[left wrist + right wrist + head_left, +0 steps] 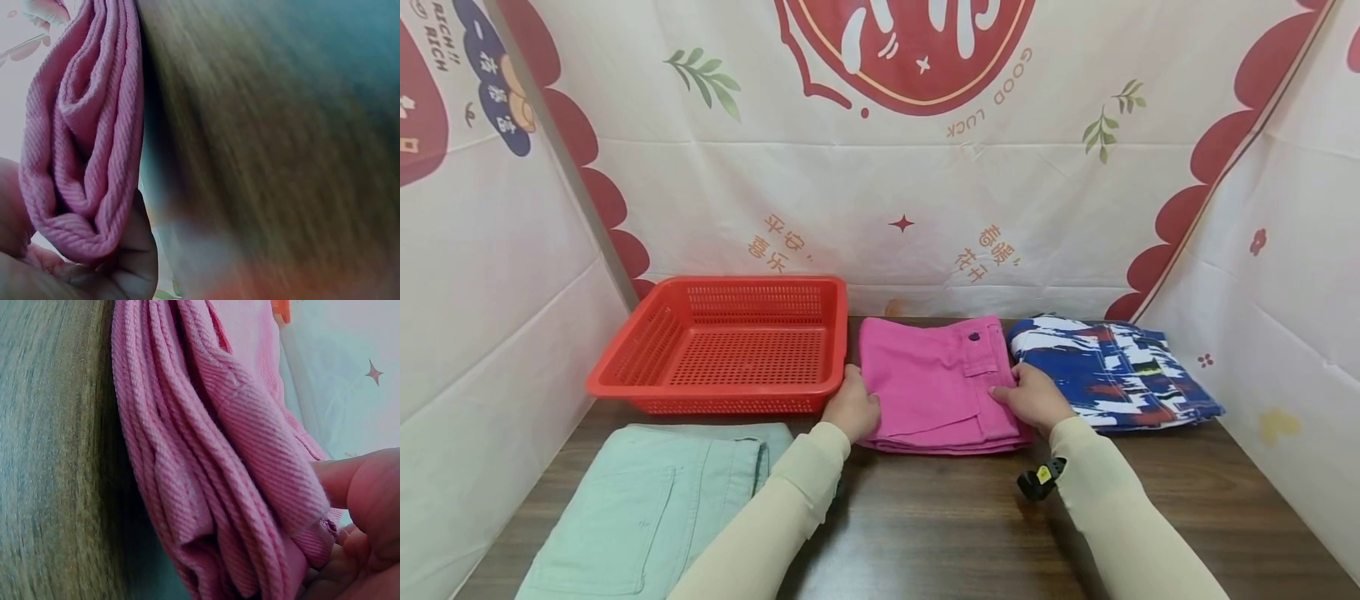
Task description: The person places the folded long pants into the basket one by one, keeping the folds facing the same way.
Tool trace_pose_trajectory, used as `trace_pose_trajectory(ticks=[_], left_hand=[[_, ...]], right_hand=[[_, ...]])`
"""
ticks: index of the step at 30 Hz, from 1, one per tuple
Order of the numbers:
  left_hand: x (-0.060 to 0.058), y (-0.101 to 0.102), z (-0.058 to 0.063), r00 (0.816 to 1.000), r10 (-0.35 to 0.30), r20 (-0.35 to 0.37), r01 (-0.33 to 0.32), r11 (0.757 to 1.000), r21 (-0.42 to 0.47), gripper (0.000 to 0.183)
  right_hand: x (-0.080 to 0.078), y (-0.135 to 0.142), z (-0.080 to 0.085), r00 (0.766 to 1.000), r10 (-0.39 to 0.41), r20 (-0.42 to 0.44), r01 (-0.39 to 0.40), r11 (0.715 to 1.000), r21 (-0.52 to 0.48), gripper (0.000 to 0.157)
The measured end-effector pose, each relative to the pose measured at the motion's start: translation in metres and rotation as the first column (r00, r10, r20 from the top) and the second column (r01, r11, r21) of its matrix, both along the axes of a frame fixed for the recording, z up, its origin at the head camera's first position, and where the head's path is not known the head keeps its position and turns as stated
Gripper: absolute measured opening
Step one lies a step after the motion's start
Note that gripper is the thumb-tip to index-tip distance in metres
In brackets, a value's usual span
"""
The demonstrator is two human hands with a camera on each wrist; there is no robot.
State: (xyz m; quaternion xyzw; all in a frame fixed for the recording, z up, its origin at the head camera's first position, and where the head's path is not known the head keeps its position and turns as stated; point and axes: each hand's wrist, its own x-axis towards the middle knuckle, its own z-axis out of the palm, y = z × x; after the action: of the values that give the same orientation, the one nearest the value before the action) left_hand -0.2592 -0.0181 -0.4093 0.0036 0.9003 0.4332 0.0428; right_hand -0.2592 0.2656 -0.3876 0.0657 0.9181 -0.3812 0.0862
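Observation:
A pair of folded pink pants lies in front of the back wall, its waistband with a dark button along the right side. My left hand grips the left edge; in the left wrist view its fingers and thumb wrap the folded layers. On the opposite side, my right hand pinches the waistband edge. The right wrist view has that thumb on the upper face of the stacked cloth, other fingers beneath and partly hidden. The pants' near edge looks slightly raised from the table.
To the left stands a red plastic basket with nothing in it. Folded mint-green pants lie nearer, beside my left sleeve. Folded blue-and-white patterned pants sit at right, close to my right hand. Printed cloth walls surround the wooden table.

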Motion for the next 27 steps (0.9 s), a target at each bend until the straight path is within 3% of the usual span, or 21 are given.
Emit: trace_pose_trajectory(ticks=[19,27], left_hand=[[0.0,-0.001,0.006,0.999,-0.039,-0.029,0.038,0.999,-0.029,0.052],[0.004,-0.003,0.01,0.997,-0.062,-0.038,0.062,0.998,0.007,0.051]], right_hand=[[0.004,0.007,0.005,0.999,-0.003,0.032,0.003,1.0,-0.01,0.04],[0.008,0.01,0.007,1.0,0.014,0.026,-0.013,1.0,-0.019,0.043]])
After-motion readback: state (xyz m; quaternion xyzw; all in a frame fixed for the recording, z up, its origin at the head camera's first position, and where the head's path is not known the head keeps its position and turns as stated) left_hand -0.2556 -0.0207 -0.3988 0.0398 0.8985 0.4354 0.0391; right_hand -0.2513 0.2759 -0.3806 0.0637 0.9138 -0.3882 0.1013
